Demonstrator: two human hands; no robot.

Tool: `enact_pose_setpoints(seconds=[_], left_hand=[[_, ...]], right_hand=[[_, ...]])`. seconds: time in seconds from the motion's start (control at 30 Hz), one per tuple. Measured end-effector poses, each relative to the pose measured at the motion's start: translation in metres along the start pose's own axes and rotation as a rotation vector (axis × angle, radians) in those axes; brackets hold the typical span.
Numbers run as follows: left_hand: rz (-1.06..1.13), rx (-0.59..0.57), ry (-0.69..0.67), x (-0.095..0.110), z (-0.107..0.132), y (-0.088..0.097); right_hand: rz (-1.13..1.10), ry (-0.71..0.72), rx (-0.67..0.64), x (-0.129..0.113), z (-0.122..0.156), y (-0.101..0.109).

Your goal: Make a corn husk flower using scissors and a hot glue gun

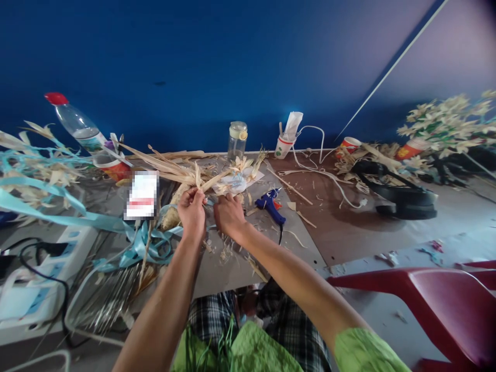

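My left hand (191, 209) is closed in a pinch on a pale dried corn husk (198, 176), whose tip stands up above the fingers. Just to its right, my right hand (229, 213) is curled with the fingers bent down. Anything inside those fingers is hidden. A light blue ribbon (147, 245) lies in loops to the left of my hands. Behind them a bundle of husks (166, 168) spreads to the left, and a husk flower (242, 165) lies near a white sheet. A blue glue gun (271, 205) rests to the right of my right hand.
A clear jar (237, 140), a paper cup (284, 147) and a tilted plastic bottle (77, 124) stand along the blue wall. A phone (141, 196), a power strip (73, 253) and thin wires (116, 294) are at left. Black headgear (403, 194) and a red chair (445, 299) are at right.
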State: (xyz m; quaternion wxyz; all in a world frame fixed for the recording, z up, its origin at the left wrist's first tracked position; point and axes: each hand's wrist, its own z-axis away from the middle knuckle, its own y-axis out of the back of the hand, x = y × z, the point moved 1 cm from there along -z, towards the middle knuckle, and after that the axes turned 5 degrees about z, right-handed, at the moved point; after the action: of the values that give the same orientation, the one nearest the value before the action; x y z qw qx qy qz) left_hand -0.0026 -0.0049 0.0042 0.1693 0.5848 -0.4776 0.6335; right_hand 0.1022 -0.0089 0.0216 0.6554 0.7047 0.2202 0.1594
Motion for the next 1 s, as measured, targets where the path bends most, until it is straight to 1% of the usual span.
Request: enact_pose_setpoints(seconds=[0.13,0.23,0.37,0.47,0.53,0.6,0.67,0.7,0.77,0.8,0.9,1.0], left_hand=[[0.021,-0.011,0.008,-0.001,0.0,0.0],[0.021,0.024,0.025,0.0,0.001,-0.001],[0.025,0.061,0.042,0.003,0.002,-0.003],[0.032,0.062,0.055,0.002,0.002,-0.002],[0.029,0.054,0.051,0.0,0.001,-0.001],[0.025,0.055,0.035,-0.001,0.0,0.0],[0.029,0.057,0.033,-0.002,0.0,0.0],[0.032,0.051,0.042,-0.002,0.001,0.0],[0.031,0.023,0.071,-0.002,0.002,-0.001],[0.024,0.003,0.084,-0.002,0.004,-0.002],[-0.006,-0.05,0.106,-0.002,0.008,-0.004],[-0.004,-0.093,0.143,-0.003,0.01,-0.006]], right_hand=[[0.05,0.01,-0.068,-0.007,-0.011,0.005],[0.068,0.018,-0.135,-0.006,-0.023,0.007],[0.075,0.063,-0.225,-0.005,-0.037,0.004],[0.087,0.076,-0.299,-0.005,-0.041,0.001],[0.077,0.061,-0.308,-0.003,-0.038,0.001],[0.029,0.022,-0.242,0.005,-0.03,0.007],[-0.078,-0.014,-0.087,0.017,-0.02,0.016],[-0.171,-0.032,-0.021,0.024,-0.016,0.021],[-0.401,-0.062,0.117,0.037,-0.007,0.029],[-0.538,-0.065,0.16,0.041,-0.004,0.031],[-0.938,-0.061,0.223,0.043,0.001,0.03],[-1.276,-0.091,0.259,0.033,0.0,0.02]])
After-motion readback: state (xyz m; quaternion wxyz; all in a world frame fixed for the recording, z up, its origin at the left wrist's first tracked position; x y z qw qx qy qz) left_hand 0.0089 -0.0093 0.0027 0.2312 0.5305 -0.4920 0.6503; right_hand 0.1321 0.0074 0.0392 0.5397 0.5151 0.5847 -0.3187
